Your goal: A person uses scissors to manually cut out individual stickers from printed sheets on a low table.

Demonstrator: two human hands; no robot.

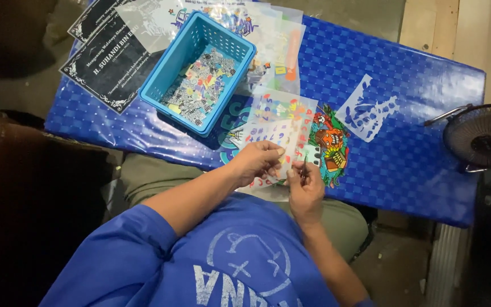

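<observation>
Right now my left hand (pixel 255 161) pinches the near edge of a sticker sheet (pixel 277 122) covered in small coloured letters and numbers, thumb and fingers closed on it. My right hand (pixel 306 190) sits just beside it, its grip closed around a thin dark tool (pixel 304 166) whose tip touches the sheet. That sheet lies on the blue checkered tabletop (pixel 416 148), near its front edge. Farther back stands a blue plastic basket (pixel 197 71) of small cut stickers, beside black printed cards (pixel 112 57). A small fan (pixel 484 136) stands at the right.
</observation>
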